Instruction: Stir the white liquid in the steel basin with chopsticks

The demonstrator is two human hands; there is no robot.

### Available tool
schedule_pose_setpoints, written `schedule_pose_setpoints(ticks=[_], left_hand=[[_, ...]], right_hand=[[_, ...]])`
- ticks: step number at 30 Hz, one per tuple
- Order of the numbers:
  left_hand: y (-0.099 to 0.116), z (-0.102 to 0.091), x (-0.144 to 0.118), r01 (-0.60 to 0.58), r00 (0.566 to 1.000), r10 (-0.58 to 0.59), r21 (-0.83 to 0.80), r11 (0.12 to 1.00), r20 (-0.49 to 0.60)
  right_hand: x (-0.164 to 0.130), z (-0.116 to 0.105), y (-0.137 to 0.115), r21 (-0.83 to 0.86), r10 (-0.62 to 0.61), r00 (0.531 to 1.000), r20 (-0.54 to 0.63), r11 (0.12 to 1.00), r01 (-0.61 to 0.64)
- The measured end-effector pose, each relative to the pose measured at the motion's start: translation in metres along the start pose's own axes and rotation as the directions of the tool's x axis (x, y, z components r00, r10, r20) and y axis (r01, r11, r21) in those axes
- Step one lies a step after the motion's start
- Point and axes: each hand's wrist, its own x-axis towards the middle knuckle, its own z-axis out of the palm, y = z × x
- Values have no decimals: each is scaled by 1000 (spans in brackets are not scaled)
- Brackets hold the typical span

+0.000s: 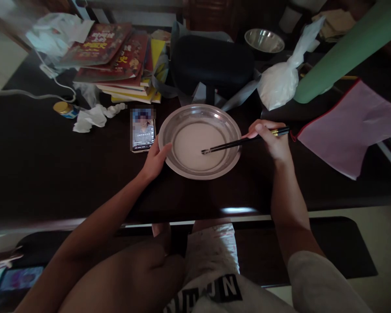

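A wide metal basin sits on the dark table, with a milky white liquid covering its bottom. My left hand grips the basin's left rim, thumb over the edge and fingers out of sight beneath. Black chopsticks with gold bands are held in my right hand, at the right of the basin. Their tips meet the white liquid near the middle and have some of it on them. Just left of the basin lies a phone with its screen lit.
Behind the basin stand a black case and a stack of books. A knotted white bag, a green cylinder and a pink cloth pouch are at the right. Crumpled tissue and a small jar lie left.
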Motion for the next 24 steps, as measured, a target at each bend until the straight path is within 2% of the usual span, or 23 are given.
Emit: schedule_pose_setpoints(ticks=[2,4,9,14,20,24], left_hand=[[0,0,0,-2,1000,2,-12,1000,-7],[-1,0,0,-15,1000,15,-20,1000,-7],[0,0,0,-25,1000,25,-15,1000,-6],[1,1,0,-21,1000,21,-24,999,-8],[1,1,0,-22,1000,22,-12,1000,-4],[0,1,0,-35,999,35,-1,999,-13]], right_hand=[[0,1,-1,-7,16,997,75,1000,-16],[0,2,-2,-44,20,995,94,999,-16],[1,0,0,-39,5,998,-57,999,-7],[1,1,0,-58,28,996,82,998,-23],[0,0,-1,-36,-2,999,-36,999,1],[1,3,-1,-49,3,997,73,999,0]])
